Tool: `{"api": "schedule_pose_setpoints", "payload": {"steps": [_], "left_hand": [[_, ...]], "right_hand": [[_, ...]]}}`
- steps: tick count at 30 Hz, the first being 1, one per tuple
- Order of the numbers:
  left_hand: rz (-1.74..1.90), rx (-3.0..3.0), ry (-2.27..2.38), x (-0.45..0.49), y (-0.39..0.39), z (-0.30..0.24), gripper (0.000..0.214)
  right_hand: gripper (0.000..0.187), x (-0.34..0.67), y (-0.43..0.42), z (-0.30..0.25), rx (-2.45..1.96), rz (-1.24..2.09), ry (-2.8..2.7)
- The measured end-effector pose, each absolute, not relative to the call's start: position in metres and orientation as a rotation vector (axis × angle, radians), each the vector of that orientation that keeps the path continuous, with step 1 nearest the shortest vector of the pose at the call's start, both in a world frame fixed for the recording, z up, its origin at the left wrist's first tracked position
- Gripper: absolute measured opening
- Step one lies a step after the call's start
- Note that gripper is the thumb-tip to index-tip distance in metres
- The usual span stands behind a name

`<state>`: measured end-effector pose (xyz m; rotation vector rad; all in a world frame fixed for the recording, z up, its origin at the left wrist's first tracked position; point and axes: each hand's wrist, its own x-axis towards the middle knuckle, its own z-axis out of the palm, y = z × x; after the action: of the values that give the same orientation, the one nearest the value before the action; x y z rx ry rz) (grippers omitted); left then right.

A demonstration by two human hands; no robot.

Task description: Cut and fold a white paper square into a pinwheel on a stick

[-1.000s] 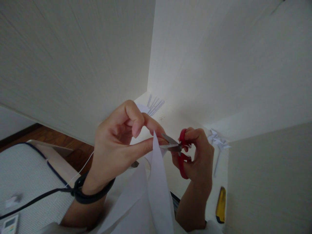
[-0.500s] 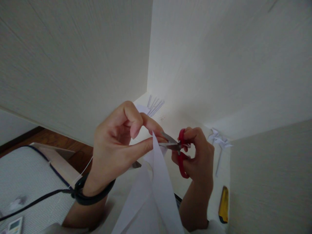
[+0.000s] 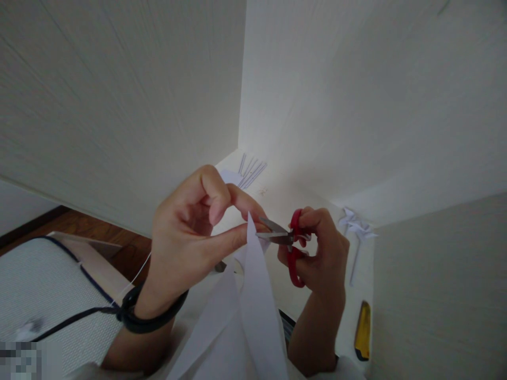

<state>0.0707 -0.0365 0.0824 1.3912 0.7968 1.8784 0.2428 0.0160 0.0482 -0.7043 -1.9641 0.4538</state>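
Your left hand (image 3: 194, 227) pinches white paper (image 3: 259, 301) before your torso; your right hand (image 3: 325, 253) grips scissors (image 3: 285, 238), blades parted. Flaps appear cut; this snip looks unfinished. 1 paper pinwheel (image 3: 355, 228) lies assembled.

We read this as room in home, probably; we see brown wood-grain floor (image 3: 89, 224) edged by dark skirting (image 3: 34, 228); pale panels (image 3: 130, 105) meeting in corner over white tabletop (image 3: 285, 208); light, textured, dark-piped padded surface (image 3: 59, 285) at lower left.
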Motion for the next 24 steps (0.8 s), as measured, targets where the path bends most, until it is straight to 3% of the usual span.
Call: {"api": "schedule_pose_setpoints", "payload": {"steps": [24], "left_hand": [[1.87, 1.402, 0.781, 0.0711, -0.0383, 0.0811, 0.038]], "right_hand": [[0.037, 0.2488, 0.0181, 0.0427, -0.658, 0.616, -1.909]]}}
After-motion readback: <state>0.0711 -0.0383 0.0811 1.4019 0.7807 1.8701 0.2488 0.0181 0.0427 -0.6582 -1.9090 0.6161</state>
